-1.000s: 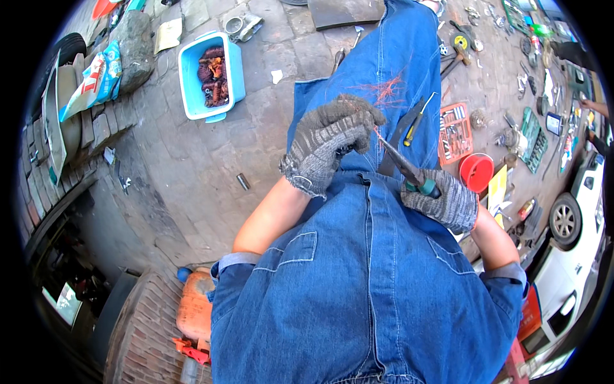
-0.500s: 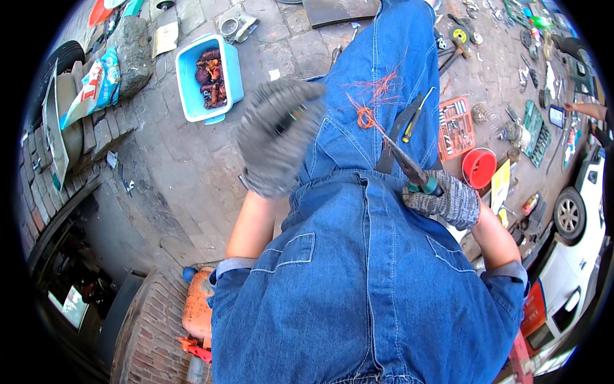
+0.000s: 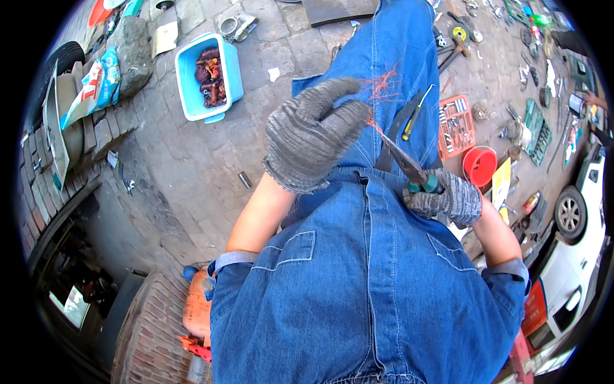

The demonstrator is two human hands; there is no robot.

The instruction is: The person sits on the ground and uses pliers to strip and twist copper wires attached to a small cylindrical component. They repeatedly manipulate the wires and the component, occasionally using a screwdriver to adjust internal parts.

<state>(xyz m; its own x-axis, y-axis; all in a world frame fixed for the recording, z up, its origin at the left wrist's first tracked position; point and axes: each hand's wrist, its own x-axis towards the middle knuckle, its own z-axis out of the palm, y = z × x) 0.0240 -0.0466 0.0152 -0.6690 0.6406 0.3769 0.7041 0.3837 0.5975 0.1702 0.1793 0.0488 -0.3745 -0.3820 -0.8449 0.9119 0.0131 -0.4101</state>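
Note:
My gloved right hand [image 3: 451, 197] is closed on the green handles of long-nosed pliers [image 3: 409, 165], which point up and left over my lap. A short twist of orange-red copper wire [image 3: 376, 126] sits at the pliers' tip. My gloved left hand [image 3: 313, 137] has its curled fingertips against that wire and hides the coiled part. Loose fine copper strands [image 3: 384, 86] spread over the blue denim beyond the fingers. A hooked pick with a yellow handle [image 3: 412, 121] lies on a dark strap across my lap, left of the pliers' far side hidden from contact.
On the paving at left stands a light-blue tub [image 3: 236, 70] holding dark copper windings. Right of my legs are an orange socket set [image 3: 457, 125], a red bucket [image 3: 480, 168], a hammer [image 3: 459, 50] and scattered parts. A white car [image 3: 582, 237] stands farther right, near another person's arm [image 3: 595, 100].
My left hand has moved right, from beside my lap to the copper wire, and now covers its coil. The right hand and pliers have stayed nearly still.

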